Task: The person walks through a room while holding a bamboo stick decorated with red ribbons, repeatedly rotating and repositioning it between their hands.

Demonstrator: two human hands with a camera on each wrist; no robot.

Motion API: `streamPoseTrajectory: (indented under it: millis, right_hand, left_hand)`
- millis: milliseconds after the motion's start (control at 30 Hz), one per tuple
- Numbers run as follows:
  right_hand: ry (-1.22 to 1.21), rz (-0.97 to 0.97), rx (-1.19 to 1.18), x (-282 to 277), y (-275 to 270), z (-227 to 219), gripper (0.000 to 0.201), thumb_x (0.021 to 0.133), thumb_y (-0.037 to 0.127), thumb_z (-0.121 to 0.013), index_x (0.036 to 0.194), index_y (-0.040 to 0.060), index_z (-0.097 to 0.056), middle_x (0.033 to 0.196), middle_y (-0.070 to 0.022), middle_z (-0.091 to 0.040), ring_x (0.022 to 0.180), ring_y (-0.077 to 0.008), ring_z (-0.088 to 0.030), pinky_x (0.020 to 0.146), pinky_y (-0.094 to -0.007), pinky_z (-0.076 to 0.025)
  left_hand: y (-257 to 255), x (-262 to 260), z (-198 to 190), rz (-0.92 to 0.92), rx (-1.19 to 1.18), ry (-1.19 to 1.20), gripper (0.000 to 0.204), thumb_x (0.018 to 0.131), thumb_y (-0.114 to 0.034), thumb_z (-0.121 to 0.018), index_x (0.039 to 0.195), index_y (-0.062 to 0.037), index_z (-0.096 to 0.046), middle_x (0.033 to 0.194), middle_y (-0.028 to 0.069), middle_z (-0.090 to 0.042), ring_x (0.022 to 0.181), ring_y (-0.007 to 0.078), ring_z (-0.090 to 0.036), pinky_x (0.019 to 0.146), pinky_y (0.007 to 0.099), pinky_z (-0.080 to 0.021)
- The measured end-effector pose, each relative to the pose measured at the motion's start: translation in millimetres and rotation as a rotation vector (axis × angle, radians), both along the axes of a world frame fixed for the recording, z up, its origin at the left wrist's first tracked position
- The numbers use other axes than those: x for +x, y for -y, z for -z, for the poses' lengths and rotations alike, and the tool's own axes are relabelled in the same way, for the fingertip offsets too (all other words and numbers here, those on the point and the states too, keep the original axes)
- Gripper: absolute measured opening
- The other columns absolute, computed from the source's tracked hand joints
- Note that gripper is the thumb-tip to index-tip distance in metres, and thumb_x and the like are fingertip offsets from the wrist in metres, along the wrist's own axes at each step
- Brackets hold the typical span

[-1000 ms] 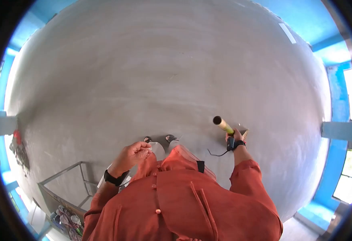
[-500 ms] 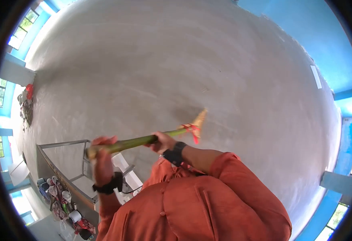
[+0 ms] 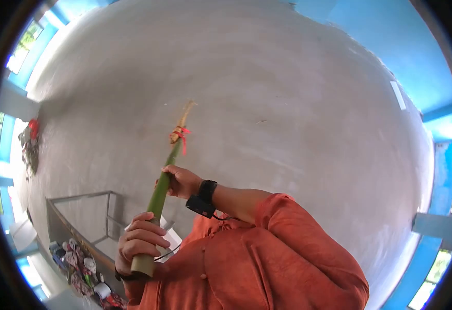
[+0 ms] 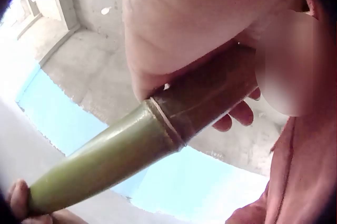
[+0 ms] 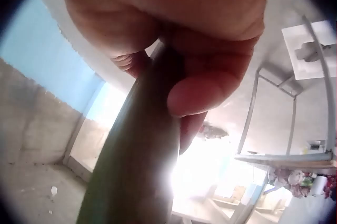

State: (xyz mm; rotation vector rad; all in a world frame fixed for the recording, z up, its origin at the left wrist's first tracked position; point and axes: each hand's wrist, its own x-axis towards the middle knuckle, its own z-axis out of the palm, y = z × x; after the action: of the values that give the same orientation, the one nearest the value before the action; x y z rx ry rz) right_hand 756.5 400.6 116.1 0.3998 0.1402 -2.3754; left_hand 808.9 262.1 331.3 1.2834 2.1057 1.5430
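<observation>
A green bamboo pole point(image 3: 159, 199) slants across the front of the body, its cut hollow end low and left. Near that end the left hand point(image 3: 140, 240) wraps its fingers round it. Farther up, the right hand point(image 3: 180, 182) grips the pole with the thumb along it. At the far end a pale, pointed piece point(image 3: 186, 112) is bound on with red ties point(image 3: 180, 134). In the left wrist view the bamboo point(image 4: 105, 155) runs out below the left hand point(image 4: 200, 18). Fingers of the right hand point(image 5: 205, 76) curl round the pole point(image 5: 137, 150) in the right wrist view.
A metal-framed stand point(image 3: 81, 237) with cloths and small items point(image 3: 78, 266) is at the lower left. A red and grey bundle point(image 3: 30, 139) lies by the left wall. Grey floor point(image 3: 288, 113) spreads ahead, bounded by blue walls point(image 3: 381, 36).
The pole came from the right side across to the left, and its tied end now points forward. The left hand, bare a second ago, took hold of the lower end.
</observation>
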Motion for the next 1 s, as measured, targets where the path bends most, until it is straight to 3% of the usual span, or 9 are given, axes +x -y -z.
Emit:
streamPoseTrajectory:
  millis: [267,333,467,567,633,733,833,900,1000]
  right_hand:
    - [0.159,0.352,0.213,81,-108,19,0.016,0.087,0.027,-0.049,0.087,0.0108,-0.048,0.074,-0.0063,-0.059,0.059,-0.0168,-0.056,0.044,-0.027,-0.044]
    - [0.42,0.446,0.442,109,-138,23,0.019,0.082,0.029,-0.056,0.077,0.0112,-0.051,0.066,-0.003,-0.055,0.053,-0.0149,-0.052,0.042,-0.0262,-0.041]
    - [0.557,0.695,0.49,183,-197,65,0.018,0.081,0.027,-0.055,0.079,0.0105,-0.05,0.066,-0.0043,-0.057,0.05,-0.016,-0.051,0.04,-0.0277,-0.039]
    - [0.597,0.862,0.46,257,-237,98,0.017,0.083,0.025,-0.052,0.087,0.0084,-0.049,0.081,-0.0118,-0.063,0.056,-0.0159,-0.056,0.043,-0.0266,-0.044]
    - [0.653,0.963,0.532,308,-267,117,0.02,0.079,0.026,-0.054,0.087,0.0095,-0.046,0.072,-0.009,-0.061,0.048,-0.0166,-0.048,0.04,-0.0282,-0.036]
    - [0.931,1.152,0.731,356,-292,157,0.02,0.079,0.027,-0.052,0.08,0.0065,-0.048,0.071,-0.0107,-0.06,0.049,-0.0185,-0.048,0.041,-0.0318,-0.037]
    - [1.183,1.538,1.051,436,-331,176,0.022,0.081,0.024,-0.051,0.078,0.0014,-0.052,0.075,-0.015,-0.06,0.055,-0.0236,-0.054,0.049,-0.0366,-0.044]
    - [1.032,1.583,0.981,498,-363,169,0.026,0.082,0.022,-0.048,0.087,-0.0038,-0.051,0.08,-0.0182,-0.06,0.062,-0.028,-0.057,0.059,-0.0386,-0.05]
    - [1.03,1.694,0.695,522,-385,173,0.034,0.086,0.024,-0.041,0.1,-0.0074,-0.042,0.088,-0.0218,-0.059,0.07,-0.0317,-0.059,0.068,-0.0408,-0.052]
  left_hand:
    - [-24,-35,42,0.274,0.111,0.256,0.034,0.061,-0.026,-0.079,0.079,-0.0109,-0.054,0.091,0.0107,-0.062,0.097,0.0277,-0.054,0.095,0.0466,-0.033]
    - [-42,-37,58,0.396,0.041,0.404,0.037,0.062,-0.022,-0.078,0.087,-0.0092,-0.054,0.105,0.0137,-0.057,0.107,0.0297,-0.049,0.094,0.0446,-0.035]
    - [-113,-24,68,0.634,-0.249,0.248,0.042,0.066,-0.023,-0.076,0.099,-0.0083,-0.054,0.122,0.0141,-0.047,0.111,0.03,-0.047,0.091,0.0375,-0.039]
    - [-166,7,101,0.769,-0.295,0.192,0.042,0.07,-0.025,-0.074,0.101,-0.0076,-0.053,0.122,0.0143,-0.046,0.114,0.0261,-0.044,0.092,0.0355,-0.037]
    - [-209,33,132,0.834,-0.274,0.239,0.037,0.073,-0.019,-0.071,0.103,-0.0086,-0.052,0.123,0.0119,-0.046,0.113,0.0253,-0.045,0.091,0.0344,-0.038]
    - [-254,47,188,0.928,-0.222,0.454,0.042,0.074,-0.013,-0.069,0.112,-0.0094,-0.052,0.122,0.0111,-0.048,0.108,0.0235,-0.049,0.088,0.0339,-0.041]
    - [-300,90,219,0.897,-0.516,0.702,0.044,0.078,-0.018,-0.066,0.118,-0.0105,-0.05,0.116,0.0129,-0.052,0.103,0.022,-0.053,0.084,0.0317,-0.045]
    - [-317,97,231,0.995,-0.749,0.355,0.045,0.081,-0.021,-0.061,0.123,-0.0113,-0.048,0.116,0.0116,-0.053,0.098,0.019,-0.056,0.082,0.0311,-0.046]
    - [-305,81,235,0.934,-0.748,0.413,0.039,0.084,-0.02,-0.055,0.121,-0.008,-0.048,0.112,0.0097,-0.056,0.097,0.018,-0.057,0.083,0.0303,-0.046]
